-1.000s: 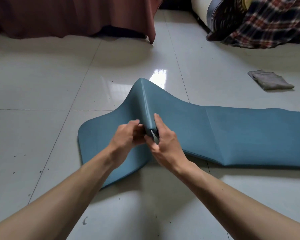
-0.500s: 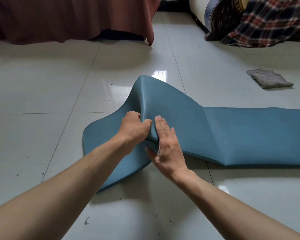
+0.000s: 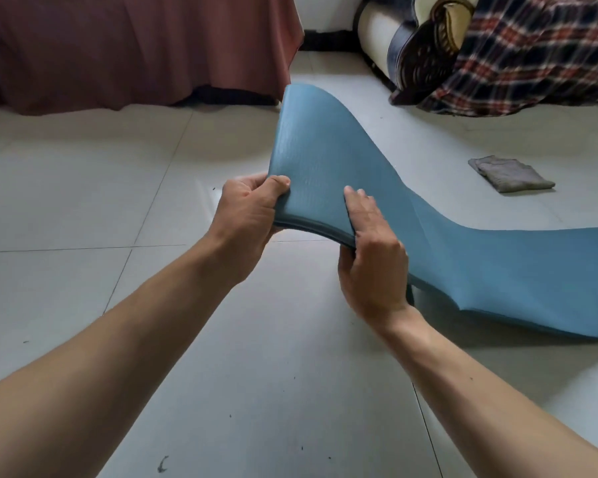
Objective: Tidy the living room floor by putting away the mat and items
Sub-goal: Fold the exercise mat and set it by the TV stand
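Grip: left hand (image 3: 246, 215) pinching raised blue mat (image 3: 325, 150) edge; right hand (image 3: 373, 257) clasping it

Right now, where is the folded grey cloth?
In the head view, the folded grey cloth lies on the tiled floor at right, beyond the blue mat and before the plaid blanket.

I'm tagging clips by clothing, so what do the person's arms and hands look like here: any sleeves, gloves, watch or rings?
The left forearm and right forearm are bare to the frame's edge, with no sleeve in view. The left hand and right hand wear no gloves, and no watch, band or ring shows on the visible parts.
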Available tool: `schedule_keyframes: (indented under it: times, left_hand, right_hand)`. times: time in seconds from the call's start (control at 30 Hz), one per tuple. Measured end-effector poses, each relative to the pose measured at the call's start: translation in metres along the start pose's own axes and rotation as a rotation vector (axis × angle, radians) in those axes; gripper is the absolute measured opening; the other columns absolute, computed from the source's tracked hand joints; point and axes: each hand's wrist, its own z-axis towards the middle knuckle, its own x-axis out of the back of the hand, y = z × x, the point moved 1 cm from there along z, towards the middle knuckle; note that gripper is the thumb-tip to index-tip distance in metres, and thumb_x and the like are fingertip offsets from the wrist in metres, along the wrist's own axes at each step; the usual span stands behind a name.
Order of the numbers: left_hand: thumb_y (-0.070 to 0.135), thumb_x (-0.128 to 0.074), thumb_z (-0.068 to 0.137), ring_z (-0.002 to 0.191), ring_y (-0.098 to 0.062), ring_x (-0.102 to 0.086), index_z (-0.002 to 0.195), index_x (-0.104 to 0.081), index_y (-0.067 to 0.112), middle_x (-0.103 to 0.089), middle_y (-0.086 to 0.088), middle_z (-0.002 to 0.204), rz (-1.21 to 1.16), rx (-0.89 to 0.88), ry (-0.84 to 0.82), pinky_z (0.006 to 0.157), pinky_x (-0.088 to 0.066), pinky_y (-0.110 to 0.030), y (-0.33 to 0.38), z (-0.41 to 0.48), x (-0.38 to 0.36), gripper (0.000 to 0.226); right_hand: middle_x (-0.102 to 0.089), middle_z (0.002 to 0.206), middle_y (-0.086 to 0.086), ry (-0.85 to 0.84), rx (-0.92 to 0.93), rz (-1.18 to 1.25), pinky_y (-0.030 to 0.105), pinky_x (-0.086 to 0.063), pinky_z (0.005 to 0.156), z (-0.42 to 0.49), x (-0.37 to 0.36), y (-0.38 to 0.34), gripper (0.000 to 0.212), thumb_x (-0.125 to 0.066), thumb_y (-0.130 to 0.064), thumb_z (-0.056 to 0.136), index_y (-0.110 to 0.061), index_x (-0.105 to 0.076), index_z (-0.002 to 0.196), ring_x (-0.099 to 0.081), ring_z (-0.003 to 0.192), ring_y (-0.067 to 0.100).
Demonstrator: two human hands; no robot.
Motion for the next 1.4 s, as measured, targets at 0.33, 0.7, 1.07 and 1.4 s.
schedule_keyframes:
  times: [0.33,0.7,1.07,1.4]
  left_hand:
    - [0.052,-0.052,0.094,0.145,-0.02,-0.032,0.148,-0.046,0.022,-0.043,0.001,0.155,1.327,-0.354,-0.178,0.12,-0.026,-0.04,-0.03,-0.011,0.053,0.062]
    - [0.003,-0.069,0.073,0.087,-0.028,-0.063,0.114,-0.065,0.008,-0.067,-0.007,0.096,1.747,-0.698,-0.485,0.078,-0.055,-0.038,-0.108,-0.026,0.06,0.042]
    - [-0.008,-0.071,0.074,0.088,-0.026,-0.059,0.101,-0.061,0.013,-0.063,-0.005,0.102,1.616,-0.586,-0.464,0.067,-0.057,-0.038,-0.146,-0.031,0.109,0.036]
    - [-0.009,-0.078,0.064,0.095,-0.031,-0.065,0.105,-0.062,0.009,-0.065,-0.007,0.112,1.607,-0.47,-0.374,0.057,-0.06,-0.036,-0.146,-0.04,0.173,0.047]
  right_hand:
    - [-0.045,0.155,0.007,-0.494,-0.025,-0.074,0.043,-0.033,0.118,-0.049,-0.033,-0.004,0.065,-0.046,0.009,0.092,-0.015,-0.04,0.152,-0.039,0.145,0.027]
    - [-0.039,0.158,0.008,-0.662,0.023,-0.076,0.038,-0.019,0.122,-0.081,-0.059,-0.002,0.06,-0.049,0.0,0.095,-0.014,-0.039,0.153,-0.033,0.149,0.027]
    - [-0.053,0.146,0.013,-0.832,0.078,-0.384,0.047,-0.042,0.109,-0.111,-0.041,0.065,0.106,-0.092,-0.011,0.051,-0.013,-0.047,0.147,-0.052,0.135,0.033]
    - [-0.062,0.134,0.022,-0.935,0.059,-0.526,0.057,-0.054,0.092,-0.133,-0.057,0.075,0.107,-0.091,-0.001,0.038,-0.008,-0.056,0.139,-0.061,0.119,0.046]
